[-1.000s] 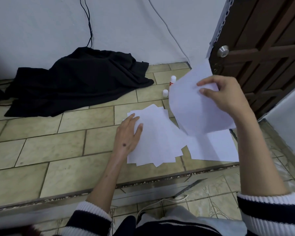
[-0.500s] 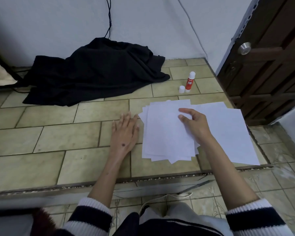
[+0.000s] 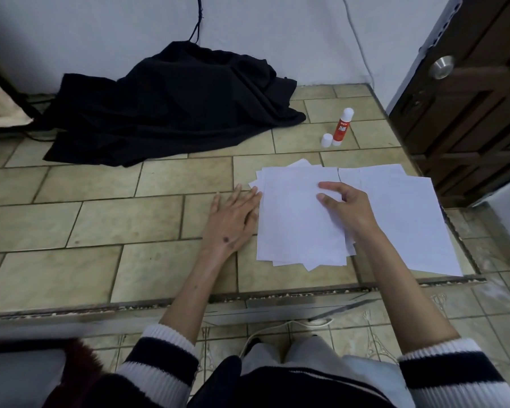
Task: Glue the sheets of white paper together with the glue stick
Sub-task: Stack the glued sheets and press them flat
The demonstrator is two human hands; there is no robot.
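Head view: tiled floor (image 3: 106,219) fills scene. Black cloth (image 3: 171,104) heaped far left by wall. Wooden door (image 3: 471,92) far right. Stack of white paper sheets (image 3: 295,231) right of centre, second sheet pile (image 3: 409,225) overlapping at its right. Left hand (image 3: 233,216) flat on tile, fingers spread, fingertips touching stack's left edge. Right hand (image 3: 348,207) loosely curled, resting on stack, gripping nothing. Glue stick (image 3: 342,126) upright far beyond paper, uncapped; white cap (image 3: 326,140) just beside it.

right hand (image 3: 349,212) | lowered held sheet onto paper stack (image 3: 295,225) | now resting flat
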